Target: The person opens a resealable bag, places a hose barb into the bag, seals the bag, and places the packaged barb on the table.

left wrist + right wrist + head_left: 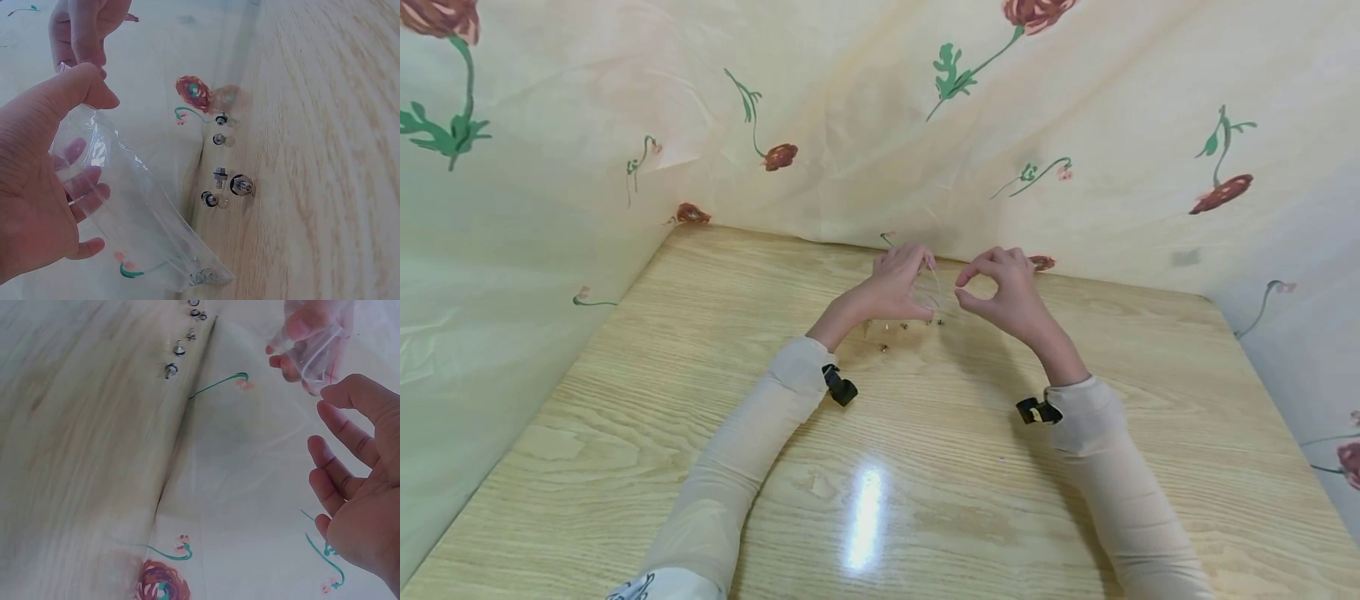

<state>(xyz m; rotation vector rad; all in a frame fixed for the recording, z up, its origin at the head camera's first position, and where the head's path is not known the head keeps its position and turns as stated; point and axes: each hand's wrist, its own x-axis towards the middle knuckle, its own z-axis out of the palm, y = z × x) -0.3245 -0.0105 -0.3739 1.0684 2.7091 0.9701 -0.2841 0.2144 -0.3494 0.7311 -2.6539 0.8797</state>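
Note:
My left hand [891, 285] holds a clear plastic bag [147, 206] by its upper part, and several of its fingers show through the film. A small metal fitting [205, 275] sits in the bag's bottom corner, close to the tabletop. Across from it, my right hand [1006, 293] brings thumb and forefinger together at the bag's edge and appears to pinch the film; its other fingers are bent loosely. Several small metal threaded fittings [241, 184] with dark rings stand or lie on the table beneath the hands, also seen as fittings [179, 348] in the right wrist view.
The wood-grain table [925, 500] runs back to a pale floral cloth [865, 108] that hangs behind it and along both sides. A black wrist mount [841, 386] sits on the left cuff and another mount [1037, 410] on the right.

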